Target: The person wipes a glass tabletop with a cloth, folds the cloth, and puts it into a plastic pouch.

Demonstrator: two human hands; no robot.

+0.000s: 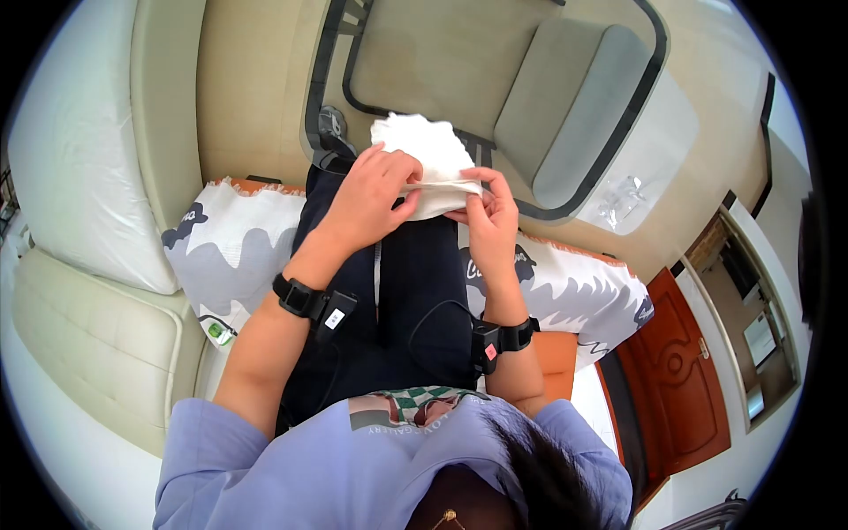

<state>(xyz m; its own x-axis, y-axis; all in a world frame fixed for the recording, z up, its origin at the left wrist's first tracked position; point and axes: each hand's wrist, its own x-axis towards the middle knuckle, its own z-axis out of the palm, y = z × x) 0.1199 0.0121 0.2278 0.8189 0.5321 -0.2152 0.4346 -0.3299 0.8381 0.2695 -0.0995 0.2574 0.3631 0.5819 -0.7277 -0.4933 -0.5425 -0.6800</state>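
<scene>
A white cloth piece (422, 141) with a ragged or frilled far edge is held over my lap. Its near edge is turned into a folded band between my hands. My left hand (375, 190) pinches the left part of that band, thumb below and fingers curled above. On the right end, my right hand (490, 212) grips the fold between thumb and fingers. Both hands are closed on the cloth, just above my dark trousers (415, 283). Whether the piece is a sock, a cap or a plain cloth I cannot tell.
I sit on a seat covered with a grey-and-white patterned throw (238, 234). A bed with a padded side (97, 353) is on the left. Ahead stands a dark-framed table (649, 66) with a grey cushion-like block (574, 97); crumpled clear plastic (621, 201) lies at right. A reddish wooden door (676, 371) is further right.
</scene>
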